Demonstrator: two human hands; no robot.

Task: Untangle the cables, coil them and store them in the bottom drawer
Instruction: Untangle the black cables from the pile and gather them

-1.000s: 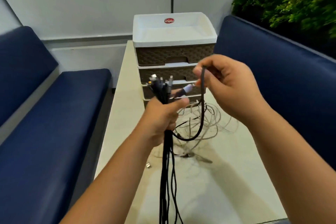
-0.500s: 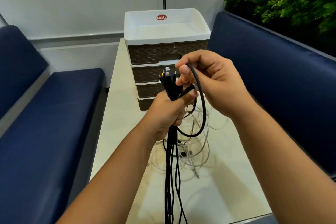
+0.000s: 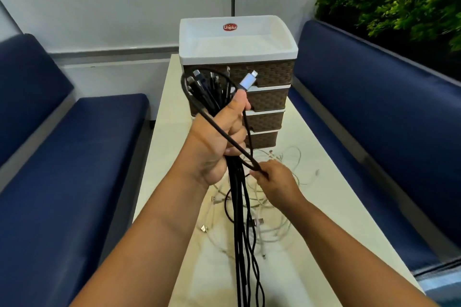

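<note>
Above table (image 3: pixel 331 197), left hand (image 3: pixel 219 137) gripping black cables (image 3: pixel 239 219)

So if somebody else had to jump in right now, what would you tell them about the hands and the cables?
Left hand: grips the bundle of black cables upright, plug ends at the top, thumb pinning a silver plug.
Right hand: pinches one black cable, which loops over the left hand.
White cables: in a tangle on the table.
Drawer unit: at the far end of the table, all drawers closed.
Done: black cables gathered in one hand.
Left: coil the black ones, untangle and coil the white ones, open the bottom drawer, put everything in.
</note>
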